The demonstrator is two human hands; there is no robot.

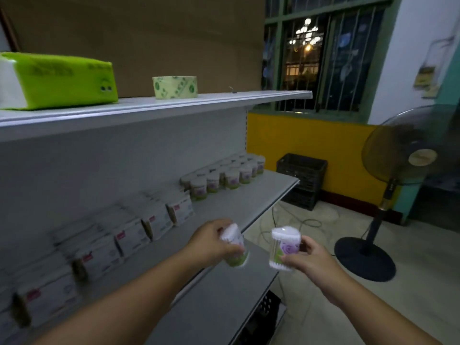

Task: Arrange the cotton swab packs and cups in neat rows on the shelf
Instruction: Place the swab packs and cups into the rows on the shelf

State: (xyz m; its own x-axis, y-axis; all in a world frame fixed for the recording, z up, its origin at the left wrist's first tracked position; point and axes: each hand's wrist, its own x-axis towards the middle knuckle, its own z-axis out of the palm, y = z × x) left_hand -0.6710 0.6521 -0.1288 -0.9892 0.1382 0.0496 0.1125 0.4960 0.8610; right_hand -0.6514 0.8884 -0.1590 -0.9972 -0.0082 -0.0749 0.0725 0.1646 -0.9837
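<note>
My left hand (211, 241) grips a clear cotton swab cup (235, 247) with a white lid, tilted, just above the front edge of the grey middle shelf (224, 210). My right hand (307, 261) holds a second swab cup (283, 249) with a purple flower label, upright, in the air to the right of the shelf edge. Several more cups (224, 178) stand in rows at the far right end of that shelf. White cotton swab packs (129, 235) stand in a row along the shelf's back, from the left to the cups.
The upper shelf (154, 108) carries a green tissue pack (57, 80) and a tape roll (175, 87). A standing fan (388, 195) is on the floor at right, black crates (301, 179) by the yellow wall, cables on the floor, another crate (263, 317) below.
</note>
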